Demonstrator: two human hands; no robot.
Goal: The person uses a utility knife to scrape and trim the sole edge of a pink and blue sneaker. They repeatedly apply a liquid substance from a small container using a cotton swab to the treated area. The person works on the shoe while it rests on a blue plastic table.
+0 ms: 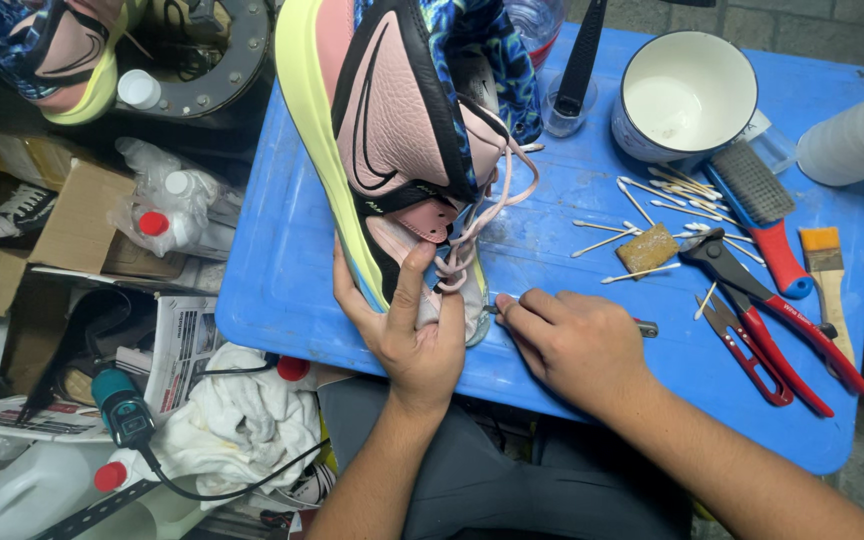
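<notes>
Head view: left hand (407, 335) grasps pink-and-black leather sneaker with yellow sole (392, 150), upright on blue plastic table (282, 290). Right hand (572, 345) clenched around thin metal tool (644, 327) at toe; laces loose, work apparently mid-way.

I'm working over a blue plastic table (292, 290), kinda scuffed. On it: the sneaker (402, 150) standing on its toe, a white enamel mug (685, 95), scattered cotton swabs (652, 190), a red-handled brush (764, 215), red pincers (767, 300), a small paintbrush (827, 265) and a brown sponge block (648, 249).
</notes>
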